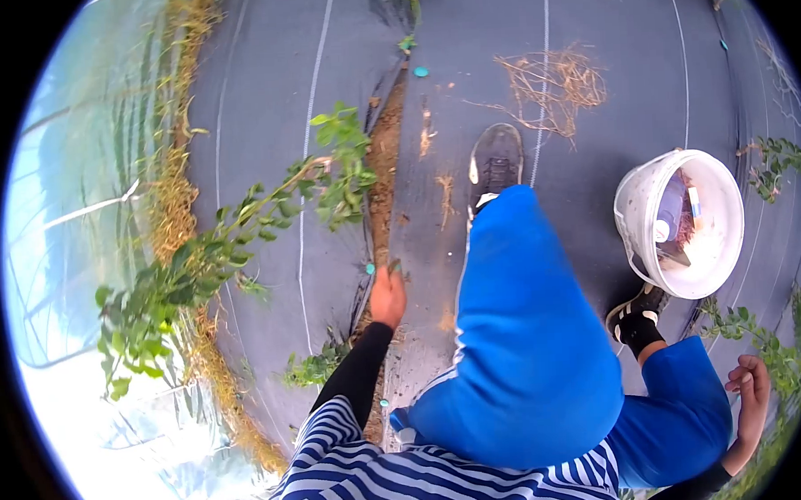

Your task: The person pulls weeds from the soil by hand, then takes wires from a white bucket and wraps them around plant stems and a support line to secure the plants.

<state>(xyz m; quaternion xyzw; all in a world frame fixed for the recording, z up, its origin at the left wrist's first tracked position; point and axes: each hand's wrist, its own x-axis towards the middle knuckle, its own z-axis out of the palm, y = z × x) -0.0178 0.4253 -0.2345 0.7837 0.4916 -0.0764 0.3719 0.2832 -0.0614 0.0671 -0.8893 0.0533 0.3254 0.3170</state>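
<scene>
Over the strip of bare soil [385,152] between dark ground sheets is my left hand [387,297], its fingers bent down next to a small green sprig and a teal disc [370,269]. What those fingers hold, if anything, is too small to make out. My right hand [752,394] is raised at the lower right, beside my bent knee, with its fingers curled and partly apart and nothing visible in them. A leafy plant [239,226] leans across the sheet to the left of the soil strip.
A white bucket [633,217] holding a bottle and other items stands right of my legs. Dry stems [559,91] lie ahead of my shoe [497,161]. Plants [777,166] grow at the right; dry grass [173,202] and plastic sheeting [75,175] line the left.
</scene>
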